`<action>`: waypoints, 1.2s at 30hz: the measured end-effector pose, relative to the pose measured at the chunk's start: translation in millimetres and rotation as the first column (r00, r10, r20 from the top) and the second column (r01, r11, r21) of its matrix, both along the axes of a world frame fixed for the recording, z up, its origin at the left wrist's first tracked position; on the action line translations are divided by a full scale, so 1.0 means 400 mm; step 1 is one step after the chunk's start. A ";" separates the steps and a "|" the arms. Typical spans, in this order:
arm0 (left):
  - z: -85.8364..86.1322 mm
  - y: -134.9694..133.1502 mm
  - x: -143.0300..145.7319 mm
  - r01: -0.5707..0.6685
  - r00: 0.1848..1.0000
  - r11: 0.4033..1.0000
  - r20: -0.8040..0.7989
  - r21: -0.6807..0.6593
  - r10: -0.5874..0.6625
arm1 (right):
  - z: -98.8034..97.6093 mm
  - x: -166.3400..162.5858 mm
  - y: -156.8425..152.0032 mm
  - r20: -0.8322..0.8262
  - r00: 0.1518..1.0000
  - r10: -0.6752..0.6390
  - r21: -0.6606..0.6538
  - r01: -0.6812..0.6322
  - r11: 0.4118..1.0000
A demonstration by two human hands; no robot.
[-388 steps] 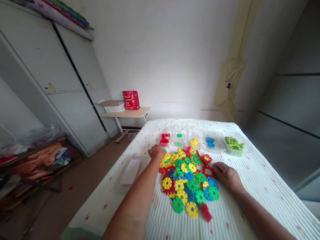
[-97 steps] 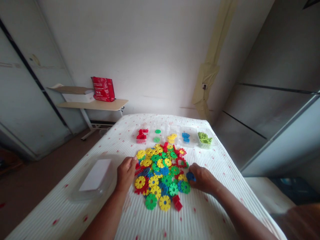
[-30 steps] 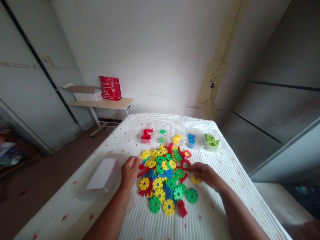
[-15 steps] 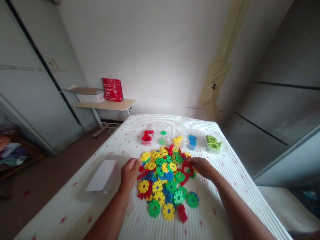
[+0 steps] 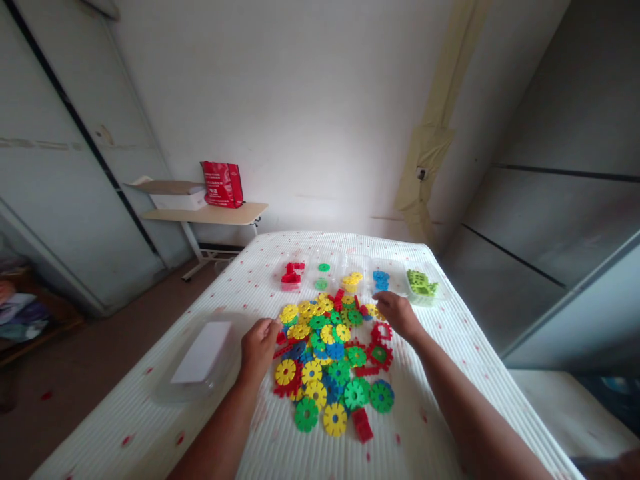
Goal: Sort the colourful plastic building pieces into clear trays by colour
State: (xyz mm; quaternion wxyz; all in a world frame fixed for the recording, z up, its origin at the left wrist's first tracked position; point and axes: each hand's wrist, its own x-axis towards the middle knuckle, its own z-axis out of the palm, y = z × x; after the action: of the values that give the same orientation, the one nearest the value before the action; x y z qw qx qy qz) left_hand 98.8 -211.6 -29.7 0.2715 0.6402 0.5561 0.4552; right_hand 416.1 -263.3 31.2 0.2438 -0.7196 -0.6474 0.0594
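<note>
A heap of notched plastic discs in yellow (image 5: 335, 419), green (image 5: 306, 414) and blue, mixed with red toothed pieces (image 5: 380, 355), lies on the white bed cover. My left hand (image 5: 260, 343) rests at the heap's left edge, fingers curled together; anything in them is hidden. Over the far right of the heap, my right hand (image 5: 397, 312) has its fingertips pinched, close to the clear box of blue pieces (image 5: 381, 280). What it pinches does not show. A red block (image 5: 363, 425) lies at the near end of the heap.
Along the back stand clear boxes with red pieces (image 5: 291, 275), green discs (image 5: 324, 267), yellow discs (image 5: 353, 281) and lime pieces (image 5: 423, 283). A white card (image 5: 203, 352) lies on a clear lid at left. Beyond is a side table (image 5: 220, 213) bearing a red bag (image 5: 223, 184).
My right hand has moved away from the red toothed pieces, up and slightly left towards the blue pieces' box. My left hand has stayed at the heap's left edge. The view has shifted slightly.
</note>
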 end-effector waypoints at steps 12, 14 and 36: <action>0.003 0.002 0.001 0.019 1.000 1.000 0.007 0.003 -0.019 | -0.068 -0.042 0.009 0.189 0.979 -0.083 -0.140 0.110 0.984; 0.001 0.002 0.000 0.025 1.000 1.000 0.004 0.008 -0.025 | -0.066 -0.038 0.007 0.194 0.978 -0.075 -0.158 0.107 0.982; 0.005 -0.001 0.001 0.011 1.000 1.000 0.004 0.010 -0.011 | -0.040 -0.014 -0.006 0.133 0.991 -0.033 -0.202 0.060 0.978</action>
State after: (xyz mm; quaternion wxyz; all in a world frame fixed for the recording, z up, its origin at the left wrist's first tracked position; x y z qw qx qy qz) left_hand 99.2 -212.0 -27.6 0.2717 0.6440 0.5496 0.4577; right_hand 410.6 -265.7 15.0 0.1273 -0.7582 -0.6352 0.0736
